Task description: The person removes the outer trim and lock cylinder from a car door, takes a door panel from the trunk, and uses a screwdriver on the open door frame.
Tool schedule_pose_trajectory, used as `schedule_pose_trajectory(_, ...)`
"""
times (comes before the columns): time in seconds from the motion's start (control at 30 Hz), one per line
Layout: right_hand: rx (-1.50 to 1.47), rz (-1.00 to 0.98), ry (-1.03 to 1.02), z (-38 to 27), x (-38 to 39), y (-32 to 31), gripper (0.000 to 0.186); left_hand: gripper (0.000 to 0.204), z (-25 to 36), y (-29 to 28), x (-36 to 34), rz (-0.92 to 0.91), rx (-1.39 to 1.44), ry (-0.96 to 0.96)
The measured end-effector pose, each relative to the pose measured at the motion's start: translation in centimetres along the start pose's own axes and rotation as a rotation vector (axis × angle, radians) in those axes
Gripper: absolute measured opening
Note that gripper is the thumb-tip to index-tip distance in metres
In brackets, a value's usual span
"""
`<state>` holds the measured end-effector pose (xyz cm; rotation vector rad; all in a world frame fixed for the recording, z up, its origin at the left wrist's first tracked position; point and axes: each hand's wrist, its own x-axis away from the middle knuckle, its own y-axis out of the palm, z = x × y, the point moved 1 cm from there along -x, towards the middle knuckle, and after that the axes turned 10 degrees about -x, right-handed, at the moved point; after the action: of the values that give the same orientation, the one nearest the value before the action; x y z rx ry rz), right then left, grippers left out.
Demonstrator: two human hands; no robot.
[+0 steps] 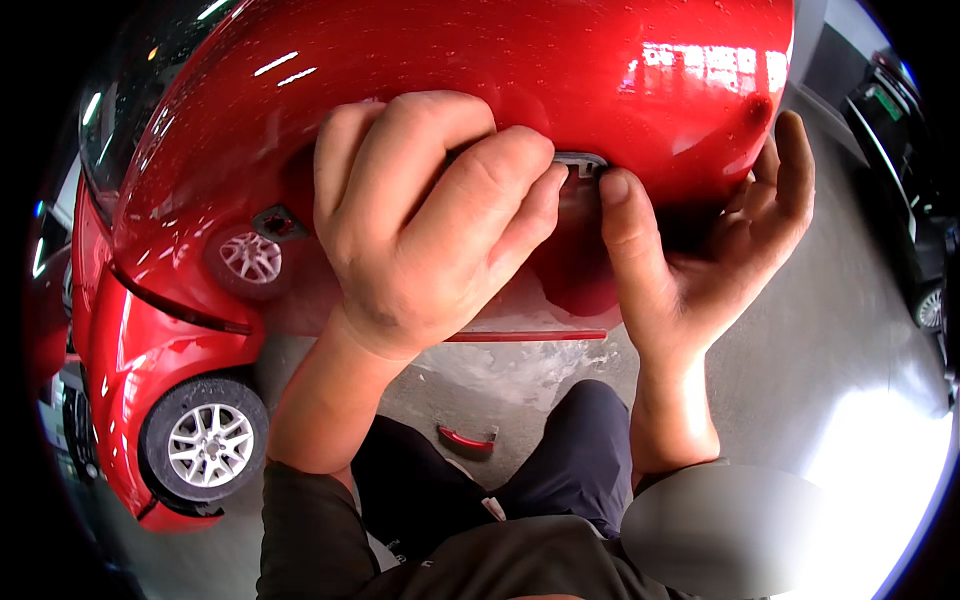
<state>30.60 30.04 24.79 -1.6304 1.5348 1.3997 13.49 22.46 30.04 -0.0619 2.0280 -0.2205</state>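
Note:
My left hand (430, 220) is curled over the red car door (580, 60), thumb and forefinger pinched together at a small grey slotted piece (583, 160). Only the right end of that piece shows; my fingers cover the rest. On my right hand (705, 270), the thumb tip rests against the piece's right end, while the other fingers are spread beside the door's edge, partly behind it. Left of my left hand, a dark socket (277, 223) is set in the red panel.
A curved red door handle (467, 439) lies on the concrete floor (800, 360) between my legs. To the left is the car's front wheel (211, 447) with silver spokes. A dark car (905, 170) stands far right. A blurred grey rounded shape (725, 530) sits lower right.

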Motion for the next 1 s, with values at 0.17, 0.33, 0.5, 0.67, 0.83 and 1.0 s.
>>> schedule_pose_trajectory(0.17, 0.038, 0.004, -0.044, 0.5, 0.3, -0.3, 0.1, 0.034, -1.0, 0.9, -0.2, 0.072, 0.03, 0.137)
schedule_pose_trajectory(0.33, 0.054, 0.03, -0.079, -0.1, 0.3, 0.7, 0.097, 0.036, -1.9, 1.0, -0.5, 0.069, 0.116, 0.246)
schedule_pose_trajectory(0.5, 0.06, 0.046, -0.107, -0.7, 0.4, 1.2, 0.097, 0.034, -1.8, 0.4, -1.4, 0.038, 0.063, 0.391)
schedule_pose_trajectory(0.67, 0.009, -0.005, -0.171, -0.1, 0.4, 0.3, 0.102, 0.029, -1.9, 1.4, -0.5, 0.119, 0.087, 0.343)
schedule_pose_trajectory(0.83, -0.093, -0.085, -0.25, 0.6, 0.8, -0.8, 0.108, 0.031, -1.8, 0.8, -0.2, 0.078, 0.12, 0.326)
schedule_pose_trajectory(1.0, 0.037, -0.138, -0.197, 0.6, 0.7, -2.2, 0.112, 0.033, -0.9, 0.0, -0.1, 0.01, 0.098, 0.306)
